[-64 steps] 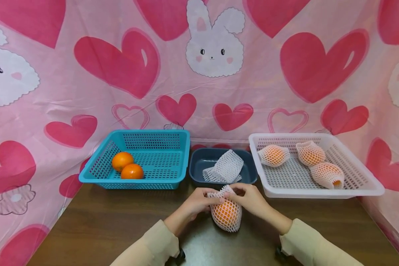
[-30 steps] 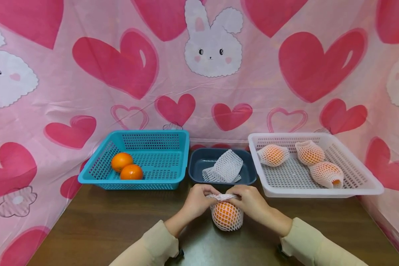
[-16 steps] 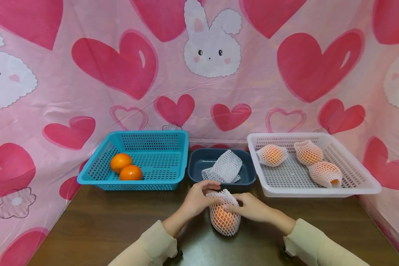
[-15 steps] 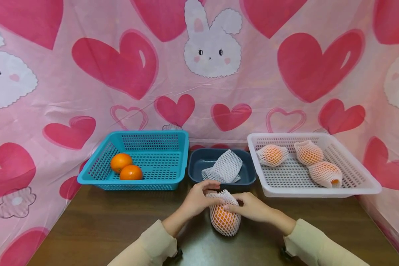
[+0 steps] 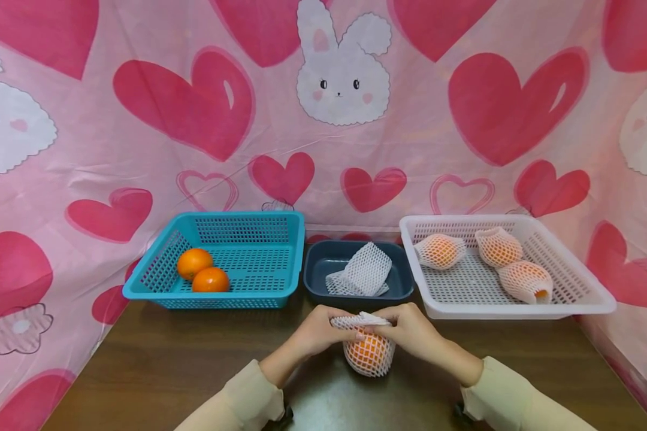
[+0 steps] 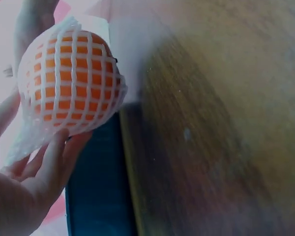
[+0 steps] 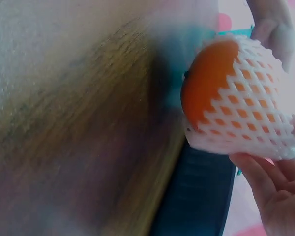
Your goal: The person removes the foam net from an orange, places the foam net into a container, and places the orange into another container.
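Observation:
Between both hands, above the wooden table, is an orange (image 5: 371,356) inside a white foam net (image 5: 350,323). My left hand (image 5: 319,330) pinches the net's upper edge on the left, its thumb lying across the front. On the other side my right hand (image 5: 410,330) pinches the same edge, thumb also in front. Mesh covers most of the fruit in the left wrist view, while the right wrist view shows a bare patch of orange peel (image 7: 206,83) outside the net. The far fingertips are hidden behind the net in the head view.
A blue basket (image 5: 264,294) at the left holds two bare oranges (image 5: 195,264). In the middle, a dark tray (image 5: 317,263) contains loose foam nets (image 5: 368,269). At the right, a white basket (image 5: 517,310) holds three netted oranges (image 5: 525,281). A patterned pink cloth hangs behind.
Both hands stay on the netted orange, shifting their hold on the net's top edge. The right hand has risen slightly, and the upright net opening now looks flattened and pulled wider.

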The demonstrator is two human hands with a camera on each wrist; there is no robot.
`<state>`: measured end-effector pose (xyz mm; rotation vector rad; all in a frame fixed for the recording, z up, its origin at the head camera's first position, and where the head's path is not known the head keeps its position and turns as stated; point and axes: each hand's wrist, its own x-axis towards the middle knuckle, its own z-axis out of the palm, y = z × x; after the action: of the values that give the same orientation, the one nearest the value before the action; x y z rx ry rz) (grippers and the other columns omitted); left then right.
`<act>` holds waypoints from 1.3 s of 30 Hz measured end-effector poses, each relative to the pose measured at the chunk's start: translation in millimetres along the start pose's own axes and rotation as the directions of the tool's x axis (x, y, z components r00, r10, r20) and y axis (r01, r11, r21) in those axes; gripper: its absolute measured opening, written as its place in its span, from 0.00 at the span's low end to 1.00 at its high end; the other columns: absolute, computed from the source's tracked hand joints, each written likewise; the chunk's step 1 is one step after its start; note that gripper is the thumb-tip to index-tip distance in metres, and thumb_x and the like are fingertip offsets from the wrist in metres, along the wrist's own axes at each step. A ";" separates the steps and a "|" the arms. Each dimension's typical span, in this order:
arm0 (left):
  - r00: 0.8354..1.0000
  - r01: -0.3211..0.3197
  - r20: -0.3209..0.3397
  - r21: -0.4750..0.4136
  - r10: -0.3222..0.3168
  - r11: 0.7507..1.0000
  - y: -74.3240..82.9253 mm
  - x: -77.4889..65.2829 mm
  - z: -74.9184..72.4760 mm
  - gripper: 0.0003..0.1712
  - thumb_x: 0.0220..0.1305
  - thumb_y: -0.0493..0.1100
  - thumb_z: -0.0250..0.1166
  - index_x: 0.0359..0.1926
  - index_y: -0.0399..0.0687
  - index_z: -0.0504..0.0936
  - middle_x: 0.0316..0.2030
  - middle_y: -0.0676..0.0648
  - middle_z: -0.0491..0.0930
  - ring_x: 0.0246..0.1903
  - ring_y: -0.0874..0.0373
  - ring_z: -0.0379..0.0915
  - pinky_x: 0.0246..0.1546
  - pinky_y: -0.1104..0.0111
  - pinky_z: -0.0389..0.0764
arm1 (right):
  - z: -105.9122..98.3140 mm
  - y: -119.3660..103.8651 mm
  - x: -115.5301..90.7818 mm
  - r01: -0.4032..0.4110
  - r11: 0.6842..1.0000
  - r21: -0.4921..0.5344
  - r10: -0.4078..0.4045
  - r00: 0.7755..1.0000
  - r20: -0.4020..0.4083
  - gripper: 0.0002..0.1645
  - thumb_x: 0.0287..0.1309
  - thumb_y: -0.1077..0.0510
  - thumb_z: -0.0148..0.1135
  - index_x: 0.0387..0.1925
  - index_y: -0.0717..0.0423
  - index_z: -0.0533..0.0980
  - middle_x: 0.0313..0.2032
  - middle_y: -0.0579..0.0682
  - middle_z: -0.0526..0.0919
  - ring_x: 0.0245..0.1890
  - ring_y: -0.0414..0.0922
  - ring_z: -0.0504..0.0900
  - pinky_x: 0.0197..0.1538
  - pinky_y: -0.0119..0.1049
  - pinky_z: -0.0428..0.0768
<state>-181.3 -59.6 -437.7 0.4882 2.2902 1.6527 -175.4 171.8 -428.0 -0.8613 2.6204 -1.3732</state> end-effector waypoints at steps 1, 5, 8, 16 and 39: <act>1.000 -0.011 -0.022 0.004 0.011 1.000 -0.4 0.2 -0.1 0.11 0.53 0.39 0.80 0.37 0.37 0.91 0.30 0.51 0.86 0.30 0.64 0.75 0.30 0.71 0.78 | -0.2 0.1 0.3 0.006 1.000 0.003 -0.006 1.000 0.010 0.09 0.59 0.57 0.75 0.38 0.58 0.89 0.30 0.39 0.85 0.26 0.32 0.74 0.27 0.29 0.74; 0.994 -0.037 -0.097 0.069 0.043 0.997 0.3 -1.1 -0.5 0.07 0.49 0.35 0.79 0.30 0.38 0.90 0.28 0.52 0.85 0.29 0.65 0.73 0.28 0.72 0.76 | -0.6 2.7 0.1 0.012 1.000 0.019 -0.013 0.995 0.096 0.13 0.61 0.53 0.74 0.43 0.57 0.88 0.34 0.40 0.86 0.32 0.33 0.78 0.34 0.30 0.78; 0.991 -0.046 -0.122 0.115 0.061 0.992 1.8 -1.3 -0.7 0.05 0.50 0.34 0.79 0.29 0.41 0.90 0.29 0.53 0.85 0.30 0.64 0.73 0.30 0.71 0.77 | -1.5 4.4 -0.1 0.020 1.000 0.006 -0.021 0.990 0.142 0.21 0.61 0.49 0.74 0.50 0.57 0.86 0.40 0.41 0.88 0.37 0.34 0.81 0.40 0.33 0.81; 0.983 -0.063 -0.161 0.185 0.093 0.981 7.9 -2.6 -0.5 0.09 0.48 0.27 0.73 0.27 0.44 0.89 0.29 0.55 0.85 0.31 0.64 0.73 0.31 0.71 0.77 | -3.0 2.1 3.0 0.027 0.999 -0.043 -0.021 0.990 0.143 0.14 0.57 0.49 0.77 0.40 0.54 0.89 0.37 0.39 0.89 0.36 0.30 0.81 0.38 0.32 0.82; 0.998 -0.009 0.065 -0.088 0.015 0.996 0.2 -3.2 -13.4 0.24 0.56 0.35 0.77 0.53 0.30 0.82 0.40 0.45 0.87 0.36 0.63 0.79 0.39 0.70 0.81 | -1.3 8.2 4.6 -0.066 0.997 0.038 0.069 0.993 -0.099 0.13 0.54 0.52 0.79 0.37 0.57 0.89 0.33 0.41 0.89 0.33 0.33 0.81 0.35 0.31 0.81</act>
<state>-183.9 -72.4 -433.3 0.5296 2.1617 1.7086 -183.3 174.1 -432.6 -0.7105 2.6625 -1.4770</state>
